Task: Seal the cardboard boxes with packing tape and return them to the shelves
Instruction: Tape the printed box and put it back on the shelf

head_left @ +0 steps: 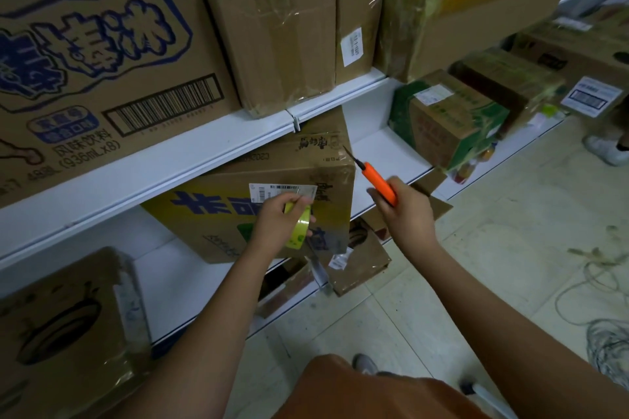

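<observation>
Orange plastic shows in the right hand (405, 211), whose fingers are curled round a utility knife (377, 182) with its thin blade pointing up toward the corner of a cardboard box (272, 177). That box (blue characters on a yellow band, a white barcode label on its face) sits tilted on the lower white shelf (384, 150), its top close under the edge of the upper shelf (190, 153). The left hand (279, 221) grips a roll of yellowish packing tape (299, 226) held against the box's front. Beside it, to the right, bare shelf lies open up to a green box (446, 122). Below, smaller opened cartons (360, 258) crowd the bottom shelf edge. Big printed boxes (102, 44) fill the upper shelf. Loose cord (606, 289) lies on the tiled floor to the right.
</observation>
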### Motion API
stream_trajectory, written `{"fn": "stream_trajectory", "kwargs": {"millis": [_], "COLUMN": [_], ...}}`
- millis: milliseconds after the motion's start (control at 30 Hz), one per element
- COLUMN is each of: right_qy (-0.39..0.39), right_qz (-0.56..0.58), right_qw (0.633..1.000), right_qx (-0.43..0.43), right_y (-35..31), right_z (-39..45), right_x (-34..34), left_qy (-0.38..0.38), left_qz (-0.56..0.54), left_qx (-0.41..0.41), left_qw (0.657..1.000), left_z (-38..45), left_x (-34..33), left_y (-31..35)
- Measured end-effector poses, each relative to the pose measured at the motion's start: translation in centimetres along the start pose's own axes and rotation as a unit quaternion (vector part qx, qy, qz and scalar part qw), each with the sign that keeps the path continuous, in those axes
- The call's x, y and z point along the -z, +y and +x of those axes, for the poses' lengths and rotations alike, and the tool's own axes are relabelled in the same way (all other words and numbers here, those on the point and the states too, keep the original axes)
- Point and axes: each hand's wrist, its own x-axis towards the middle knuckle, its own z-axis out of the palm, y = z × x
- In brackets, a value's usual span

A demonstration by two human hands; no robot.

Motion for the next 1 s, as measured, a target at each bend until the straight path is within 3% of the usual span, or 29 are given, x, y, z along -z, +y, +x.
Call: {"fn": "stream_trajectory", "kwargs": {"millis": [133,400,800,1000], "right_qy": [-0.016,-0.060,-0.074,-0.056], "right_qz": [0.063,0.157,0.097,0.140], "right_qw": [0.996,0.986,0.992,0.988], "right_qx": [0.055,0.008,-0.033,-0.020], "right_y": [-3.1,-3.2,-2.9,-2.9], "right_z": [4.4,7.0,8.4,6.8], "right_x": [-0.6,-3.1,-5.9,-5.0], "left_qy": [0.017,0.042,0.078,0.091], "left_qz": [0.008,-0.009,-0.028,-0.046], "left_qx": [-0.022,-0.002,-0.029,-0.038], "left_qw": [1.000,0.999,0.996,0.994], "left_z": [-0.6,-2.1,-3.8,-4.6], "left_x": [0.8,2.2,3.9,4.2], "left_y": [0.9,0.1,2.6,3.4]}}
